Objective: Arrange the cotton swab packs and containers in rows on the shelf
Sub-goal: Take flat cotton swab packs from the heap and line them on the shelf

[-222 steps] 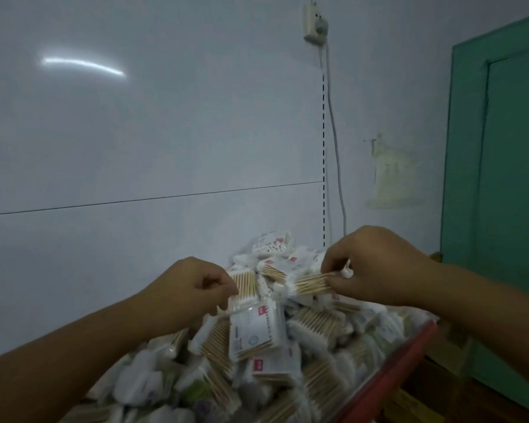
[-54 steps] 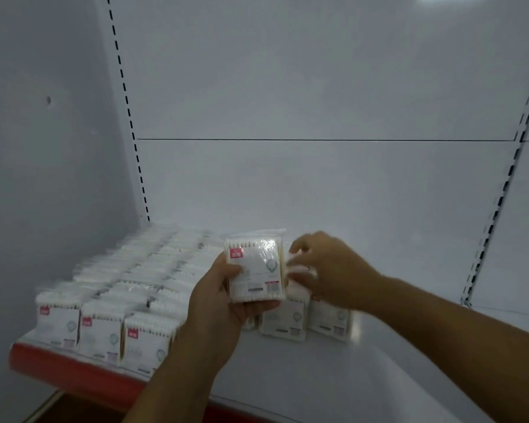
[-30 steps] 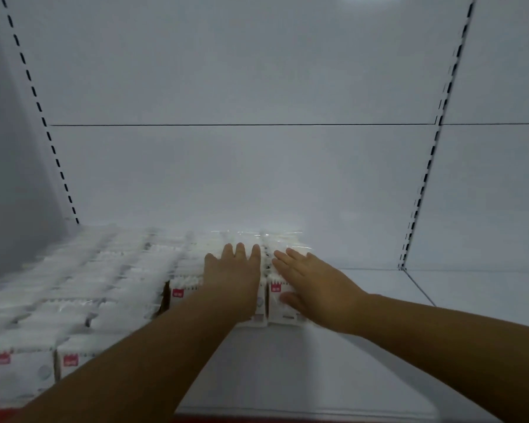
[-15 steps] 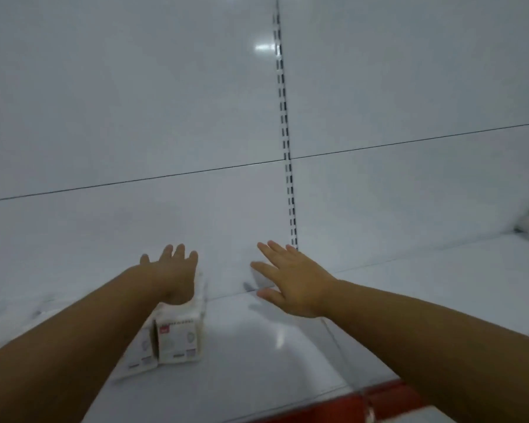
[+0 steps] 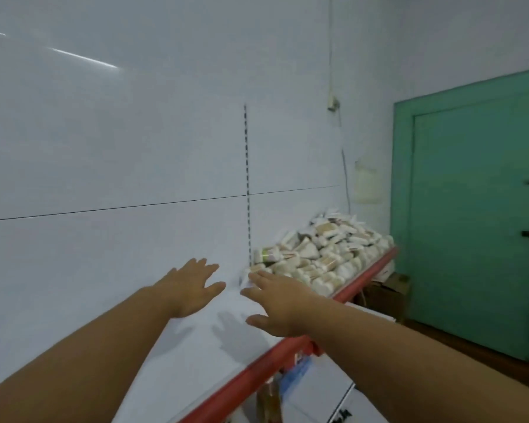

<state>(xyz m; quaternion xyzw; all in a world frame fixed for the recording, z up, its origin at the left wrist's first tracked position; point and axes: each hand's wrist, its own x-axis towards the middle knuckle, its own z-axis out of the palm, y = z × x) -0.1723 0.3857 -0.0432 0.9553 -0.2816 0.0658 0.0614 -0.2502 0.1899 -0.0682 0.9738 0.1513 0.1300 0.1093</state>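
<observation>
Head view is showing both hands held out over the white shelf [image 5: 196, 370], holding nothing. The left hand [image 5: 193, 288] and the right hand [image 5: 283, 306] are each hovering palm down with fingers straight and spread (their shadows are falling on the shelf below, so neither seems to be pressing on it).

The pile of cotton swab packs [image 5: 324, 257] is lying ahead and to the right of both hands. It is sitting at the far end of the shelf near the green door [image 5: 471, 224], starting about level with the slotted upright [image 5: 247, 178]. The right hand is sitting nearer. Its fingertips are lying just beside the nearest white pack, though I cannot tell whether they are touching it. The left hand is hanging a little further off, toward the back panel.

The pile's long axis is running along the shelf, following the red front edge [image 5: 364, 279] away from the person. Within it the packs are pointing every way, sharing no direction. One round container [image 5: 268, 254] at the near end is lying on its side. Any pickup is probably calling for a rightward reach, right hand leading.
</observation>
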